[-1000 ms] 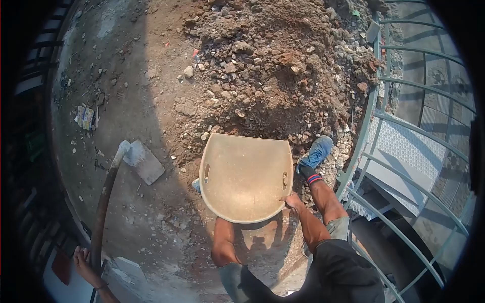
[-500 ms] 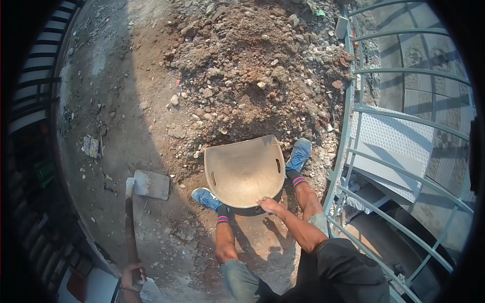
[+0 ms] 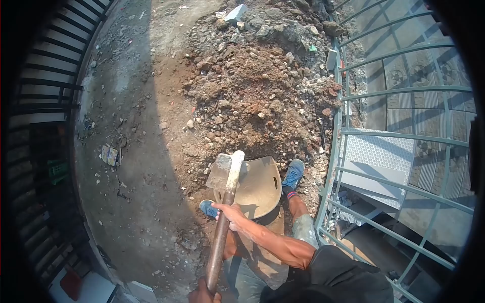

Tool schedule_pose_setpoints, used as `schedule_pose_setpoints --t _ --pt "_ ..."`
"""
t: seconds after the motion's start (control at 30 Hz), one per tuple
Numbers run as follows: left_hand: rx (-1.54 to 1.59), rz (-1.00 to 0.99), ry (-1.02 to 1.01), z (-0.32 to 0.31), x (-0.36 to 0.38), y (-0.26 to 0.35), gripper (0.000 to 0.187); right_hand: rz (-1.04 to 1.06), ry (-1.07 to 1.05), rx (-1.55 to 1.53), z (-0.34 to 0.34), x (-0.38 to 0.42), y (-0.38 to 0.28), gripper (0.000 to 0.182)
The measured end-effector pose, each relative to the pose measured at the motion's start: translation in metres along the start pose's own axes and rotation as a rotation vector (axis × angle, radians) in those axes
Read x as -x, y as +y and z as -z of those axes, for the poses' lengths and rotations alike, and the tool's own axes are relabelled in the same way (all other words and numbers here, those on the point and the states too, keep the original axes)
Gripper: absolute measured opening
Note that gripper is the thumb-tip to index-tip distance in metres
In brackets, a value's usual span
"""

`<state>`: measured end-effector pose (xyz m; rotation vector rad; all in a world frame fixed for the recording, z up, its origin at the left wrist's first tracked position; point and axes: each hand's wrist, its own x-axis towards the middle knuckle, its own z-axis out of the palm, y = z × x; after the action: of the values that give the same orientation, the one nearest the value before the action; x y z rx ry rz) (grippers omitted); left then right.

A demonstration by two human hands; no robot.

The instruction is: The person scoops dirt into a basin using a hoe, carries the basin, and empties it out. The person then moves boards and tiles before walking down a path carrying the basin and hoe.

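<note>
A hoe (image 3: 221,237) with a brown handle and a whitish head slants up the middle of the view. My left hand (image 3: 203,293) is closed around the lower end of its handle, partly cut off by the bottom edge. Farther up, my right hand (image 3: 230,216) grips the same handle. The hoe's flat blade (image 3: 219,171) hangs over the left side of a tan scoop-shaped carrying pan (image 3: 260,189) with a slot handle. Blade and hoe head hide part of the pan, which sits between my blue shoes at the foot of a rubble heap (image 3: 252,96).
Along the right runs a green metal railing (image 3: 337,126), with a white perforated panel (image 3: 381,151) behind it. Dark bars (image 3: 50,65) line the left side. Flattened litter (image 3: 109,155) lies on the dirt ground, and a pale block (image 3: 235,13) rests atop the heap.
The hoe has swung from the left ground to over the pan. My right hand has let go of the pan's rim and taken the hoe handle. The view has shifted slightly.
</note>
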<state>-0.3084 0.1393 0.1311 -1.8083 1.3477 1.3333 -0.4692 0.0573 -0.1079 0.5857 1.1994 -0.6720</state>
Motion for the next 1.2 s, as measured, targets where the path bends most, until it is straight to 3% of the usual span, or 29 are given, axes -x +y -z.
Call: schedule_pose_setpoints --t 0.03,0.1,0.23,0.3,0.43,0.5,0.57,0.6,0.63,0.67,0.7,0.8,0.87,0.93,0.97,1.1,1.13,1.17,1.2 --pt "0.125 0.009 0.024 -0.033 -0.011 -0.02 0.06 0.07 0.085 -0.071 0.014 0.014 -0.023 0.028" --pt "-0.127 -0.338 0.21 -0.037 -0.023 0.032 0.035 0.327 0.181 -0.074 0.043 0.029 -0.061 0.031" --pt "0.116 -0.527 0.339 -0.074 -0.116 0.087 0.051 0.908 0.128 0.069 0.042 0.098 -0.176 0.036" --pt "0.284 -0.537 0.224 -0.073 -0.165 0.14 0.033 1.111 0.135 0.116 0.034 0.134 -0.231 0.026" --pt "0.504 -0.734 0.35 -0.088 -0.243 0.219 0.022 1.413 0.148 0.286 0.028 0.152 -0.308 0.015" --pt "0.621 -0.752 0.332 -0.098 -0.267 0.234 0.017 1.442 0.218 0.362 0.032 0.12 -0.315 0.017" --pt "0.6 -0.559 0.245 -0.141 -0.287 0.195 0.018 1.42 0.359 0.428 0.05 0.044 -0.293 0.021" --pt "0.534 -0.451 0.227 -0.169 -0.29 0.161 0.02 1.255 0.366 0.492 0.065 0.0 -0.267 0.028" --pt "0.492 -0.305 0.122 -0.205 -0.289 0.121 0.021 1.161 0.519 0.635 0.099 -0.08 -0.235 0.032" --pt "0.471 -0.196 0.078 -0.226 -0.282 0.089 0.024 0.879 0.485 0.617 0.101 -0.088 -0.201 0.037" --pt "0.463 -0.194 0.078 -0.224 -0.275 0.074 0.024 1.025 0.632 0.789 0.107 -0.105 -0.175 0.04" --pt "0.71 -0.031 -0.169 -0.224 -0.209 0.051 0.019 0.815 0.612 0.828 0.104 -0.083 -0.128 0.042" --pt "0.724 0.052 -0.16 -0.221 -0.168 0.051 0.019 0.782 0.589 0.874 0.105 -0.067 -0.102 0.04" --pt "0.544 0.026 -0.109 -0.241 -0.139 0.013 0.017 0.686 0.589 0.881 0.112 -0.054 -0.063 0.04" --pt "0.496 0.011 -0.055 -0.238 -0.121 -0.002 0.019 0.774 0.575 0.891 0.125 -0.056 -0.035 0.037" --pt "0.473 0.008 -0.034 -0.244 -0.097 -0.036 0.025 0.64 0.494 0.607 0.119 -0.008 -0.001 0.033" --pt "0.486 0.168 -0.075 -0.225 -0.1 -0.015 0.026 0.71 0.411 0.49 0.118 -0.001 -0.01 0.034" --pt "0.448 0.049 0.019 -0.226 -0.112 -0.007 0.026 0.976 0.387 0.518 0.136 -0.021 -0.017 0.035" --pt "0.412 -0.072 0.115 -0.231 -0.131 0.0 0.025 1.008 0.373 0.501 0.132 -0.008 -0.043 0.035"
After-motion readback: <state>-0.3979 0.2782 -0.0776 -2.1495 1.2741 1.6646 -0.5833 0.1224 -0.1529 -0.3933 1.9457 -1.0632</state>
